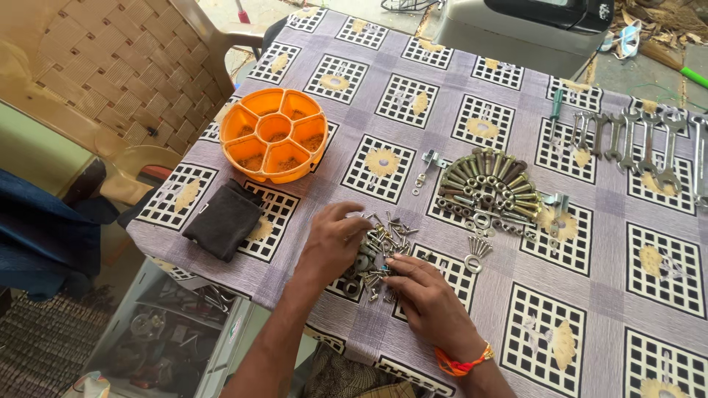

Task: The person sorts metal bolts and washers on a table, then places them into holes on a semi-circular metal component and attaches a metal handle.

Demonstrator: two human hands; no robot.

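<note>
A loose heap of screws, nuts and washers (383, 243) lies near the table's front edge. My left hand (332, 243) rests on the heap's left side, fingers curled and pinching into the small parts. Palm down on the heap's lower right is my right hand (424, 291), fingertips touching the hardware, an orange band on its wrist. Whether either hand holds a single piece cannot be told. Beyond the heap, larger bolts (483, 180) lie sorted in a fan, with nuts and washers below them.
An orange round compartment tray (274, 134) stands at the left, a dark folded cloth (225, 219) before it. Several spanners (634, 144) lie at the right rear. A patterned tablecloth (605, 265) covers the table. A plastic chair (96, 81) stands left; a grey machine (527, 29) sits behind.
</note>
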